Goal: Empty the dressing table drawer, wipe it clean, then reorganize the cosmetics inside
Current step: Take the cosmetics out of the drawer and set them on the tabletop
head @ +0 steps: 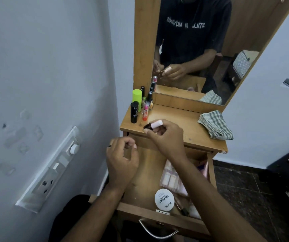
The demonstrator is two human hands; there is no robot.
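On the left, a white switch plate (53, 169) is set in the smooth painted wall. The left hand (122, 161) hovers over the open wooden drawer (140, 180) with its fingers loosely curled and holding nothing. At the back left of the wooden tabletop (178, 123), a cluster of upright cylinders: one lime-green tube (137, 99), one black stick (134, 112), one pink-and-orange tube (145, 112), plus several small dark-capped bottles too crowded to count. The right hand (164, 135) pinches a small bottle (153, 125) above the tabletop's front edge; its pale pink end points up and right, its dark end down and left, its long axis tilted. In the drawer lie one round white tin (164, 199) and a clear packet (172, 179). One checked cloth (214, 124) lies crumpled at the right.
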